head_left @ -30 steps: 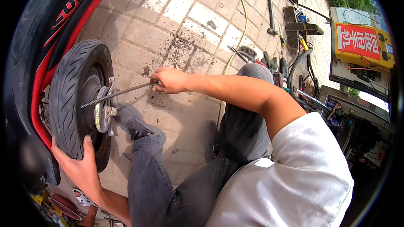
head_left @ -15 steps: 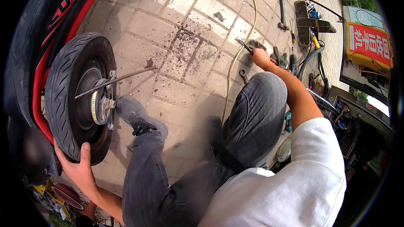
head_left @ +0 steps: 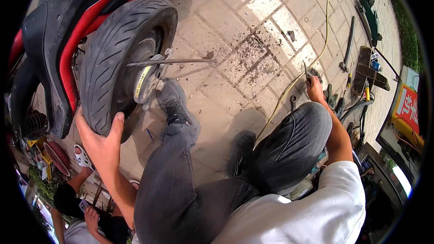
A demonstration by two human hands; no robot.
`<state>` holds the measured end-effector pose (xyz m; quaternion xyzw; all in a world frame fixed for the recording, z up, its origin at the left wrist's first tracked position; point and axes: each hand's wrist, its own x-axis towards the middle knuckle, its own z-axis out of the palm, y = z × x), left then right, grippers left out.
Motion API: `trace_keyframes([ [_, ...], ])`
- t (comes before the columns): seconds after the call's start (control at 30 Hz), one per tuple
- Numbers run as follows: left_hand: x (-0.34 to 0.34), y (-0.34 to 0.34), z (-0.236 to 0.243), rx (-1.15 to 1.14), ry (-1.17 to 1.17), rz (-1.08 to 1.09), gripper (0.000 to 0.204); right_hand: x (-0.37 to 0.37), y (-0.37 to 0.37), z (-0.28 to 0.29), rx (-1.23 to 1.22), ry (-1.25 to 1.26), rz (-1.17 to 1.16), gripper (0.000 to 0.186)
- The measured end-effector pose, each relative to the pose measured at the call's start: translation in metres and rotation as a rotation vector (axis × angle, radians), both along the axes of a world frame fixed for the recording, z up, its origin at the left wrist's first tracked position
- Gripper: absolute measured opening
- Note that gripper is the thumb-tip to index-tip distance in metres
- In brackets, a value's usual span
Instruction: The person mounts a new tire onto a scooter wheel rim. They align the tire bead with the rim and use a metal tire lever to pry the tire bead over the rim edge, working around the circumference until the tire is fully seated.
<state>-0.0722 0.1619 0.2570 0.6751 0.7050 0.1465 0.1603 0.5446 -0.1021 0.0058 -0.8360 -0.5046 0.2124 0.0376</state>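
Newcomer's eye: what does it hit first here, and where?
First, the big black grooved rubber tyre, left of centre, with the person's left hand gripping its lower edge. Next, the long grey twisted metal rod, jutting rightward from the wheel side above the pale paving. Then the bright red panel with white markings, at the far right edge.

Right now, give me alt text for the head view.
A person's left hand holds a black tire by its near edge, a metal rod jutting from its side; the right hand, well apart, grips a dark pointed tool.
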Motion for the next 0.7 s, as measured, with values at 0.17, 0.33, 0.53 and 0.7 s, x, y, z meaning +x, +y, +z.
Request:
trace_keyframes([
  [0.17,0.006,-0.004,-0.013,0.029,-0.205,0.099,0.076,-0.073,0.148,0.104,0.013,0.301,0.236,0.013],
  [0.33,0.006,-0.007,-0.014,0.082,-0.141,0.161,0.076,-0.241,0.272,0.179,0.184,0.370,0.864,0.017],
  [0.53,0.003,-0.015,-0.024,0.209,-0.117,0.034,0.075,-0.342,0.309,0.172,0.353,0.437,0.945,0.014],
  [0.7,-0.001,-0.020,-0.032,0.266,-0.138,0.024,0.074,-0.358,0.318,0.149,0.449,0.493,1.003,0.013],
])
